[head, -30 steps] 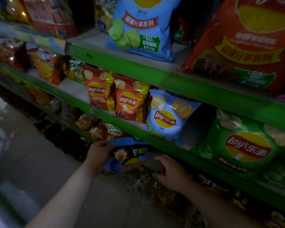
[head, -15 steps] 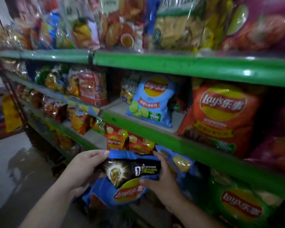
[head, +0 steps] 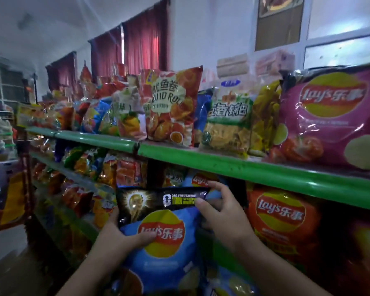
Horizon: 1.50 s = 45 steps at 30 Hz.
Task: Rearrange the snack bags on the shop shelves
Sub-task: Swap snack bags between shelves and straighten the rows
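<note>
A blue Lay's chip bag (head: 165,257) with a black trophy band across its top is upright in front of the shelves, held by both hands. My left hand (head: 124,238) grips its left side, thumb across the logo. My right hand (head: 220,214) pinches the top right corner of the black band. Behind the bag, under the green shelf edge (head: 244,167), stand a light blue Lay's bag (head: 201,180) and an orange Lay's bag (head: 284,221).
The top shelf carries a pink Lay's bag (head: 333,116), a green-and-yellow snack bag (head: 226,122), an orange squid roll bag (head: 171,107) and several more to the left. Lower shelves (head: 73,176) at left are packed with bags. Red curtains (head: 145,37) hang behind.
Both hands have lifted the blue Lay's bag from the low shelf up to the level of the second shelf. My view has tilted upward, and the top shelf and curtains now show.
</note>
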Tool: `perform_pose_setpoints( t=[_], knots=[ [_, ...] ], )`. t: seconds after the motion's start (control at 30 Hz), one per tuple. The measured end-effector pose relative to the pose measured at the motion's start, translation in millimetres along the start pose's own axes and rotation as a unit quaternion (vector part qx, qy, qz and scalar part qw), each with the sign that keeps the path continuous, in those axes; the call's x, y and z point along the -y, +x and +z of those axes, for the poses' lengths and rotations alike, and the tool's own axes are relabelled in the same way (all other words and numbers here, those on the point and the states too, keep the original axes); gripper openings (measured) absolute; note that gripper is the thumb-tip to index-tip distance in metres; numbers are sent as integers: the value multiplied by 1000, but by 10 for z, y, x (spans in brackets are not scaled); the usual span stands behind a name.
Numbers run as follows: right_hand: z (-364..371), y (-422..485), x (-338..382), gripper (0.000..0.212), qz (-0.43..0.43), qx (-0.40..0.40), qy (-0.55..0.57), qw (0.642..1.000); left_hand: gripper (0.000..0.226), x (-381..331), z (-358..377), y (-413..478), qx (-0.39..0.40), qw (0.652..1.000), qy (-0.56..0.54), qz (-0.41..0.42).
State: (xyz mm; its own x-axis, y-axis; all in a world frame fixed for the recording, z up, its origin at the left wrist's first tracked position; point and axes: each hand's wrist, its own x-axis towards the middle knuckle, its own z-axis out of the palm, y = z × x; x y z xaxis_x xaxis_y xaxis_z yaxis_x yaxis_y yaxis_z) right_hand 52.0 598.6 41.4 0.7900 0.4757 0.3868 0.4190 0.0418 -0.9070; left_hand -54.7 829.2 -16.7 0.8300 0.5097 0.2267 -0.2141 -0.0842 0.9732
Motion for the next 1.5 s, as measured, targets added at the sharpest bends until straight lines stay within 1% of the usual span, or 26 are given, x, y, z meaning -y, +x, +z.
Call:
perform_pose_setpoints(
  t=[0.07, 0.17, 0.23, 0.27, 0.33, 0.4, 0.47, 0.5, 0.57, 0.63, 0.73, 0.77, 0.8, 0.83, 0.93, 0.97, 1.0, 1.1, 1.17, 1.27, 1.33, 1.4, 1.5],
  knots=[
    [-69, 143, 252, 47, -53, -21, -46, 997, 99, -202, -107, 114, -45, 999, -1, 13],
    [-59, 434, 665, 30, -118, -46, -68, 990, 96, -587, -285, 263, -96, 992, 33, 76],
    [46, 711, 919, 29, -152, -54, -65, 985, 93, -817, -449, 409, -112, 988, 36, 103],
    [123, 868, 1028, 32, -164, -62, -70, 982, 98, -909, -526, 484, -118, 986, 36, 113],
    [288, 1214, 1205, 43, -179, -87, -80, 977, 107, -1070, -674, 649, -137, 983, 26, 122],
    [434, 1556, 1312, 59, -179, -120, -103, 971, 99, -1209, -815, 828, -151, 981, 18, 124],
    [540, 1843, 1367, 78, -158, -154, -126, 967, 91, -1337, -942, 980, -154, 980, 24, 120],
    [573, 1960, 1381, 88, -142, -165, -129, 967, 93, -1390, -993, 1037, -153, 980, 29, 120],
    [608, 2160, 1392, 105, -107, -181, -146, 967, 105, -1456, -1089, 1134, -151, 982, 26, 114],
    [609, 2317, 1383, 120, -66, -190, -171, 964, 108, -1517, -1122, 1188, -143, 984, 9, 107],
    [590, 2480, 1327, 132, -8, -181, -149, 972, 125, -1578, -1132, 1266, -145, 983, -7, 108],
    [593, 2516, 1299, 134, 4, -174, -134, 976, 127, -1587, -1126, 1292, -144, 983, -17, 109],
    [602, 2540, 1272, 135, 9, -171, -122, 978, 124, -1592, -1124, 1318, -142, 984, -24, 108],
    [613, 2557, 1252, 133, 6, -172, -108, 979, 115, -1607, -1109, 1326, -141, 984, -25, 107],
    [630, 2546, 1255, 119, -40, -185, -57, 980, 73, -1653, -1106, 1333, -154, 981, -39, 108],
    [625, 2523, 1287, 115, -59, -188, -46, 979, 66, -1666, -1110, 1332, -156, 981, -44, 110],
    [614, 2488, 1335, 112, -78, -192, -39, 978, 64, -1682, -1114, 1326, -158, 980, -47, 110],
    [553, 2318, 1564, 106, -161, -208, -27, 964, 74, -1741, -1086, 1291, -178, 977, -26, 110],
    [486, 2141, 1757, 103, -211, -220, -15, 952, 77, -1794, -1059, 1280, -189, 976, 3, 110],
    [336, 1842, 1974, 107, -254, -222, -7, 941, 91, -1900, -975, 1248, -175, 979, 13, 108],
    [209, 1648, 2029, 111, -254, -215, -14, 943, 94, -1987, -891, 1227, -174, 978, 13, 119],
    [61, 1477, 2002, 113, -230, -192, 5, 954, 101, -2094, -783, 1235, -179, 977, 9, 115],
    [-147, 1244, 1855, 112, -181, -160, 53, 969, 107, -2213, -620, 1318, -218, 969, 9, 119]
  ],
)
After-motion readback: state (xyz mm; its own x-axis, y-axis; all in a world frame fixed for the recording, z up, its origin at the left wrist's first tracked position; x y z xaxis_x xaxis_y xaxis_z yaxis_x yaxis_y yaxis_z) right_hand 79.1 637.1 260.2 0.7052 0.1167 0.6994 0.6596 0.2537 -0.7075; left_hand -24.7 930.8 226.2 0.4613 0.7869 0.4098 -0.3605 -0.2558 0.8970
